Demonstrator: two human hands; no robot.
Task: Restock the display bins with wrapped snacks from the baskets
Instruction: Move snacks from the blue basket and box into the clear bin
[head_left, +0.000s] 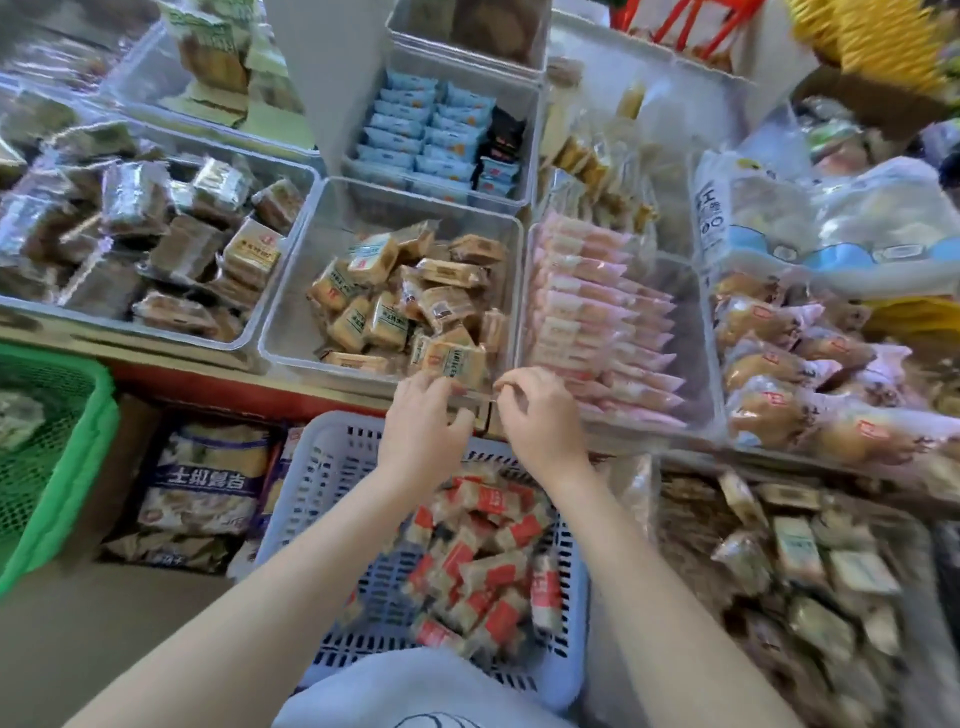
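Head view: you look down on a shop counter of clear display bins, with your two bare forearms reaching forward over a basket.
Left hand: your left hand (423, 415) lies at the near rim of the middle clear bin (291, 332), fingers curled on a tan wrapped snack (454, 366) at that edge.
Right hand: your right hand (537, 410) sits just beside the left, at the corner between the middle bin and the pink-packet bin (701, 364); its fingers are curled, but you cannot tell whether they pinch anything.
Snacks to restock: the red-and-tan wrapped snacks (483, 561) lie heaped in the pale blue slotted basket (322, 483) under your forearms.
Middle bin: partly filled with loose tan packets, bare floor on its left.
Neighbours: a bin of brown cakes (156, 249) lies to the left, and a green basket (57, 441) at the far left.
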